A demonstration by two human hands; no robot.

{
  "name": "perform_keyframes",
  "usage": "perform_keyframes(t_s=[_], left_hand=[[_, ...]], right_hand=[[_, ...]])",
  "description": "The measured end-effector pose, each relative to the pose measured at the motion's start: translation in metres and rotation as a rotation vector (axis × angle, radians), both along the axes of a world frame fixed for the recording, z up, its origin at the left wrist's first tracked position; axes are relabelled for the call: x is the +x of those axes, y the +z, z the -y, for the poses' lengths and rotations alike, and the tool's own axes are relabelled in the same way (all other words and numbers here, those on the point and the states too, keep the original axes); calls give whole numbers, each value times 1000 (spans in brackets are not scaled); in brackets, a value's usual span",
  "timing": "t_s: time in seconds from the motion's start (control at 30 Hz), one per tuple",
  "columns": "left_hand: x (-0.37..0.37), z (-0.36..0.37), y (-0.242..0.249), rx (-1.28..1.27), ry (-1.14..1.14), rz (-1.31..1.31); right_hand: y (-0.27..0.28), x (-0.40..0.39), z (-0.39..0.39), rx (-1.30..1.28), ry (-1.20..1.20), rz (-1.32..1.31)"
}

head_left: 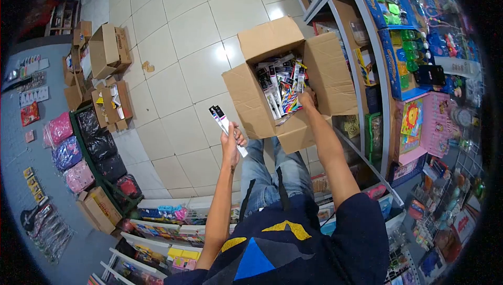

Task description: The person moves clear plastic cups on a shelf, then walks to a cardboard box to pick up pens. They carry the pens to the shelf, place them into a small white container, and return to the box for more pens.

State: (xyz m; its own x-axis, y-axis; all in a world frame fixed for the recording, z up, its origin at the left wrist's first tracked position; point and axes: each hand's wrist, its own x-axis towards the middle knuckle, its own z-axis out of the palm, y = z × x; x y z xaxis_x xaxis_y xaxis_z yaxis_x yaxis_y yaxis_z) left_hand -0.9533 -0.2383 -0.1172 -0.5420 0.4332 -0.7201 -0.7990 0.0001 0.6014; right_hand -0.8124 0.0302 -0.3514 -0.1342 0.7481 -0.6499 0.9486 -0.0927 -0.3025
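My left hand is closed around a few long, narrow white packets with black tops, held over the tiled floor left of the open box. A large cardboard box stands before my legs with its flaps folded out. Inside it lies a jumble of packaged pens and colourful striped sticks. My right hand reaches into the right side of the box, its fingers bent down among the packets. What those fingers hold, if anything, is hidden.
Shelves with toys and stationery run close along the right. Smaller open cartons and wrapped bundles line the left. Low racks of goods stand behind my legs. Tiled floor extends ahead.
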Motion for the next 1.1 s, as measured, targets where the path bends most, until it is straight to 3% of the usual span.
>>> perform_keyframes(t_s=[0.03,0.17,0.37,0.47,0.6,0.67,0.73,0.9,1.0,1.03,1.1], left_hand=[[2,1,-2,8,2,18],[5,-11,-5,5,3,31],[3,-27,-14,-64,-111,-76],[2,-42,-13,-34,-109,-131],[3,-61,-4,45,-119,-83],[5,-64,-3,-5,-169,-59],[8,-67,-6,-61,-186,-105],[2,-51,-10,-137,-156,-184],[-3,-44,8,-114,-111,-113],[-3,-39,-1,-50,-38,-100],[-8,-25,-6,-41,2,-103]], right_hand=[[3,7,0,37,44,-263],[14,3,-2,189,99,-106],[60,9,3,217,80,-413],[148,-8,16,-74,-45,-521],[223,-27,67,-374,18,-976],[248,-39,87,-572,-46,-1013],[236,-43,108,-507,53,-1111],[246,-52,98,-547,340,-1007],[230,-52,81,-583,249,-870],[207,-51,78,-356,287,-858],[161,-48,65,-153,324,-777]])
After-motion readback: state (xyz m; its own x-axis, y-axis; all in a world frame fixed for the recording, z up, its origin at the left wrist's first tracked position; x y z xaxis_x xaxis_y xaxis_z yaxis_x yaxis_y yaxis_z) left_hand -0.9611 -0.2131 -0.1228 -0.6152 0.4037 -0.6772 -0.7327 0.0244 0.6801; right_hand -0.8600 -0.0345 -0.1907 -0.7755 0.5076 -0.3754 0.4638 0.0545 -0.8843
